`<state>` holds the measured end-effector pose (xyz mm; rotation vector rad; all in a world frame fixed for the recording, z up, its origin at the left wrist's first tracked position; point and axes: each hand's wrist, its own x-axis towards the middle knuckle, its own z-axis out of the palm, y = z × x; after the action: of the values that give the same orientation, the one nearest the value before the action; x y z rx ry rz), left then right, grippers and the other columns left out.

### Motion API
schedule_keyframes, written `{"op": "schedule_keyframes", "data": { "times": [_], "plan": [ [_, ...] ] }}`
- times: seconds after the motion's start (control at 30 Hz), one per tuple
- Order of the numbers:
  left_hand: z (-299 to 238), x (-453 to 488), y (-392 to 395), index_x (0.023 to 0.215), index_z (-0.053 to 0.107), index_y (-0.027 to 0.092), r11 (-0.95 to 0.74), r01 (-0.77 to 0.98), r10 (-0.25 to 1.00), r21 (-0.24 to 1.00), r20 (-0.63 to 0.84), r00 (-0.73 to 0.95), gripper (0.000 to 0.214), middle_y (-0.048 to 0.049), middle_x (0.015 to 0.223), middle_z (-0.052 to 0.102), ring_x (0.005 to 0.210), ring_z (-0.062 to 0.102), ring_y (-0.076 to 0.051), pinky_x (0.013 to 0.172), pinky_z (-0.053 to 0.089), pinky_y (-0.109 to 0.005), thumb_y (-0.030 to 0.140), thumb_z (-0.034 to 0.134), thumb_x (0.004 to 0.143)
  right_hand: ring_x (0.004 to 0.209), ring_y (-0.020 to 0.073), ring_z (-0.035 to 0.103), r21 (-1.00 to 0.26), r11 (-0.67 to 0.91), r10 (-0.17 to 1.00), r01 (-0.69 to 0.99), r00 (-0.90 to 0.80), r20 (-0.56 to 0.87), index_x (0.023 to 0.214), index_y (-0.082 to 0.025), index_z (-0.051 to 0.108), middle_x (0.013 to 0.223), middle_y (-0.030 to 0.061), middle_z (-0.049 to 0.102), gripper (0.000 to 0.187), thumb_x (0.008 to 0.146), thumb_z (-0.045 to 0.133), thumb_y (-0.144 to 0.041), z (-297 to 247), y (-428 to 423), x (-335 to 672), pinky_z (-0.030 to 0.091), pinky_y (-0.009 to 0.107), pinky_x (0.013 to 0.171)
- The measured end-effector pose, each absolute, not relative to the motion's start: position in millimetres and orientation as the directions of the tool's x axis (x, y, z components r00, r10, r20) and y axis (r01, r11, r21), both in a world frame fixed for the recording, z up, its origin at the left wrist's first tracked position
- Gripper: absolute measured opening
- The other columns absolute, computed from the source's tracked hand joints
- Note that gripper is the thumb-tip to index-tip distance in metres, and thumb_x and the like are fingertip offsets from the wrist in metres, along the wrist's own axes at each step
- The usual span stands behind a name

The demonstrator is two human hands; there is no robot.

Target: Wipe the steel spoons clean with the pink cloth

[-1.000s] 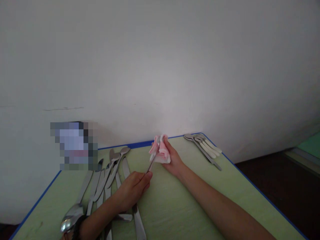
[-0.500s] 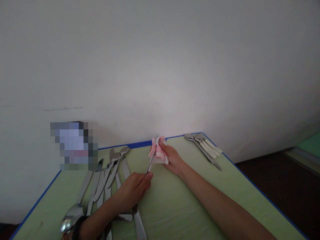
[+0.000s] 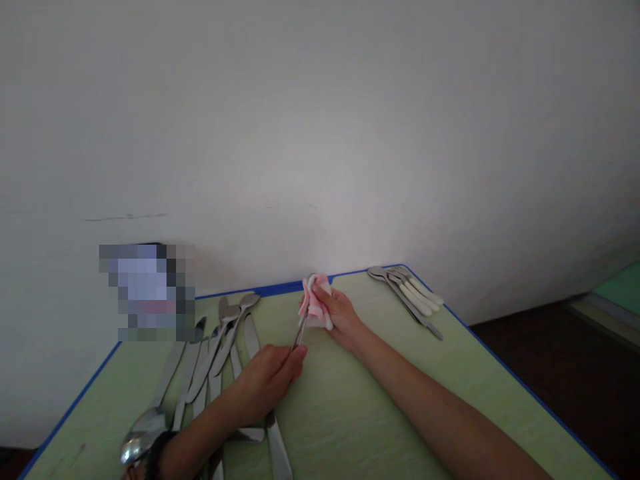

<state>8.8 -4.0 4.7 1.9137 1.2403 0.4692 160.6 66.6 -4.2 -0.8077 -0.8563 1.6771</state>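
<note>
My left hand is closed on the handle of a slim metal utensil that slants up and to the right. Its upper end is wrapped in a pink and white cloth, which my right hand grips with the fingers folded round it. Both hands are above the middle of a pale green table with a blue edge. What kind of utensil it is stays hidden by the cloth.
A heap of metal knives and spoons lies on the table's left part, reaching under my left forearm. Several pieces of cutlery with white handles lie at the far right corner. A white wall rises just behind the table. Dark floor lies to the right.
My right hand has closed the cloth tighter and slid it a little down and left along the utensil. My left hand has barely moved.
</note>
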Motion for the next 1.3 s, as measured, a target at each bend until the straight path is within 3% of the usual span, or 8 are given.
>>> {"op": "schedule_keyframes", "data": {
  "times": [0.33, 0.53, 0.8, 1.03, 1.3],
  "plan": [
    [9.1, 6.8, -7.6, 0.061, 0.041, 0.021, -0.19, 0.509, 0.858, 0.839, -0.11, 0.502, 0.039, 0.006, 0.05, 0.04, 0.048, 0.041, -0.012, 0.049, 0.032, -0.022, 0.041, 0.028, 0.091, 0.053, 0.0089, 0.053, -0.706, -0.219, 0.973, -0.674, -0.201, -0.11, 0.076, -0.013, 0.065, 0.062, 0.0, 0.064, 0.033, 0.063, 0.073, -0.042, -7.3, 73.4, 163.5, 0.041, 0.021, 0.053],
    [8.9, 8.7, -5.1, 0.062, 0.038, 0.021, -0.33, 0.562, 0.842, 0.759, -0.032, 0.538, 0.036, 0.0048, 0.053, 0.043, 0.049, 0.042, -0.012, 0.051, 0.032, -0.024, 0.036, 0.027, 0.092, 0.053, 0.0098, 0.053, -0.797, -0.214, 0.973, -0.565, -0.198, -0.12, 0.071, -0.012, 0.063, 0.061, 0.0019, 0.063, 0.037, 0.062, 0.072, -0.047, -7.5, 71.9, 163.6, 0.039, 0.023, 0.053],
    [10.3, 8.7, -5.0, 0.061, 0.039, 0.022, -0.227, 0.516, 0.851, 0.826, -0.089, 0.518, 0.04, 0.0057, 0.047, 0.043, 0.043, 0.043, -0.012, 0.049, 0.036, -0.022, 0.041, 0.024, 0.093, 0.05, 0.0091, 0.048, -0.91, -0.18, 0.96, -0.374, -0.269, -0.079, 0.064, -0.013, 0.06, 0.055, -0.001, 0.057, 0.036, 0.063, 0.07, -0.047, -10.9, 67.5, 159.7, 0.035, 0.024, 0.052],
    [-0.4, 8.0, -3.2, 0.074, 0.048, 0.019, -0.107, 0.421, 0.875, 0.901, -0.115, 0.47, 0.037, 0.0092, 0.042, 0.04, 0.036, 0.035, -0.009, 0.038, 0.029, -0.018, 0.046, 0.029, 0.091, 0.051, 0.0094, 0.049, -0.889, -0.173, 0.976, -0.425, -0.198, -0.096, 0.067, -0.013, 0.061, 0.055, -0.0008, 0.056, 0.035, 0.063, 0.07, -0.047, -8.5, 67.4, 159.4, 0.037, 0.023, 0.052],
    [4.6, 7.7, -3.8, 0.085, 0.052, 0.018, -0.16, 0.44, 0.864, 0.884, -0.089, 0.495, 0.034, 0.0095, 0.043, 0.041, 0.036, 0.037, -0.008, 0.04, 0.03, -0.017, 0.041, 0.028, 0.092, 0.054, 0.0096, 0.051, -0.865, -0.161, 0.979, -0.475, -0.188, -0.078, 0.069, -0.013, 0.062, 0.058, 0.0, 0.059, 0.035, 0.063, 0.07, -0.047, -9.4, 69.6, 160.6, 0.039, 0.022, 0.053]
  ]
}}
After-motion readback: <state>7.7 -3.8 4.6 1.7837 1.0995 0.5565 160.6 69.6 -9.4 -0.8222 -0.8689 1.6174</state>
